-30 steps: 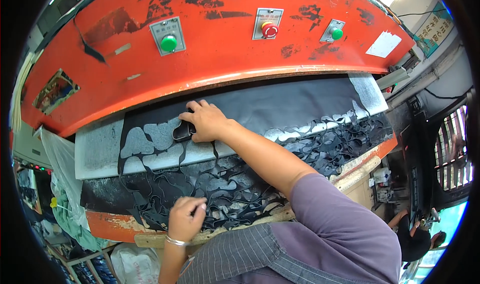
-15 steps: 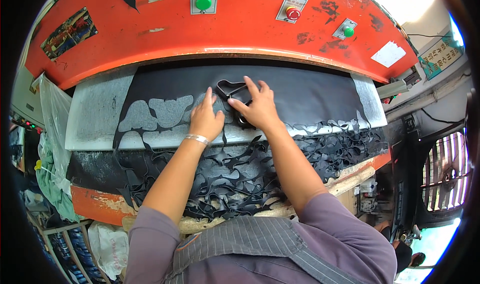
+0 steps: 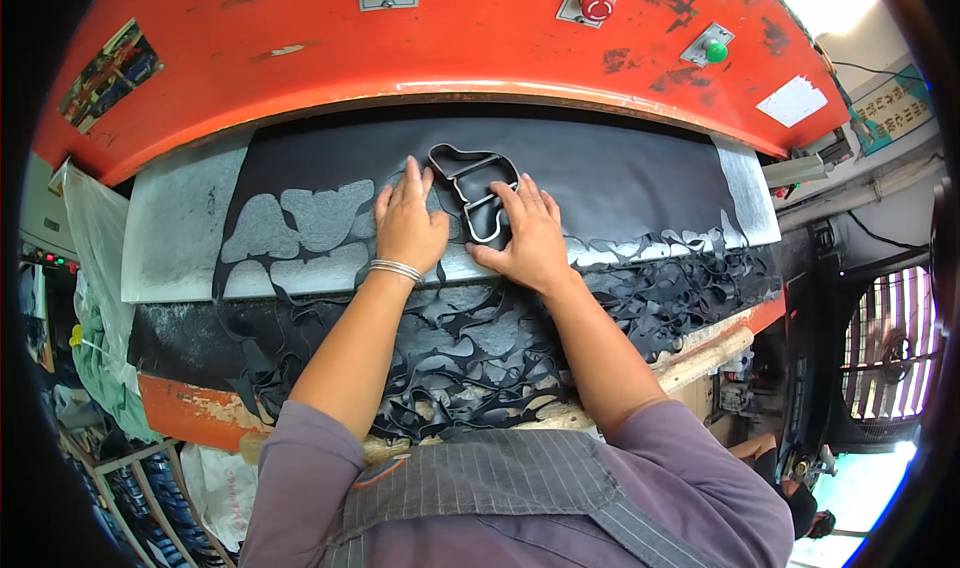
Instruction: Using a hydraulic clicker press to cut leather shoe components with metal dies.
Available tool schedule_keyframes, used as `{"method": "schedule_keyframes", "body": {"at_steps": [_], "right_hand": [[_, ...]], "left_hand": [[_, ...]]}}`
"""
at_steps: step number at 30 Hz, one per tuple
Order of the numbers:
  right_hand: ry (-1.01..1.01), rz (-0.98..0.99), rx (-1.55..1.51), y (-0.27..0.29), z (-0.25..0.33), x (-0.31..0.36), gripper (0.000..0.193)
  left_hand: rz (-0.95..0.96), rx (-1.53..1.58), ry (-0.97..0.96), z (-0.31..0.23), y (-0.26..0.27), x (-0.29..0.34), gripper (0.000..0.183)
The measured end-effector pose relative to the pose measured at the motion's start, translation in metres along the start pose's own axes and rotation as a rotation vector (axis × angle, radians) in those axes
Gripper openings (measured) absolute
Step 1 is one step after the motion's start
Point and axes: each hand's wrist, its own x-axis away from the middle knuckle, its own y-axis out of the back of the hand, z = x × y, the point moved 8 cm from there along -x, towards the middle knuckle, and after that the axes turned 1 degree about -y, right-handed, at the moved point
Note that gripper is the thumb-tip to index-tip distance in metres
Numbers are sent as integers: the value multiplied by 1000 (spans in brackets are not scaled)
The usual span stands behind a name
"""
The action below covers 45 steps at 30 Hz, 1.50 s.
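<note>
A metal cutting die, an outline frame with crossbars inside, lies on a black sheet that looks like leather or synthetic leather. My right hand grips the die's right side and lower end, with its thumb by the lower tip and its index finger over the right rim. Just left of the die, my left hand rests flat with fingers stretched out, holding nothing. Rounded cut-outs in the sheet's left part show the grey surface beneath.
An orange press beam with green and red buttons spans the far side. The pale cutting board shows at the left. A tangle of black offcuts hangs over the near edge, above a wooden bar. A fan stands right.
The die has turned and now lies flat with its outline in full view. My right hand has shifted down along its right side. My left hand has moved slightly left.
</note>
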Motion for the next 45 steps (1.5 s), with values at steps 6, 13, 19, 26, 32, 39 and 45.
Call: {"method": "schedule_keyframes", "body": {"at_steps": [6,13,19,26,32,39,45], "right_hand": [[29,-9,85,-1,5,-1,84],[-58,-87,-148,41,-18,11,108],[-48,-1047,-480,243,-104,-11,68],[-264,-1124,-198,273,-120,15,70],[-120,-204,-527,139,-24,123,51],[338,291,-218,49,117,246,62],[215,199,-41,27,121,234,47]], "left_hand": [[-28,16,1,4,4,-2,78],[-286,349,134,24,54,16,58],[-783,186,-447,-114,173,35,14],[-612,-67,-475,-152,196,53,21],[-80,50,-255,-116,112,172,26],[58,-8,-181,-96,44,277,15],[-39,-157,-193,-96,45,273,12]]}}
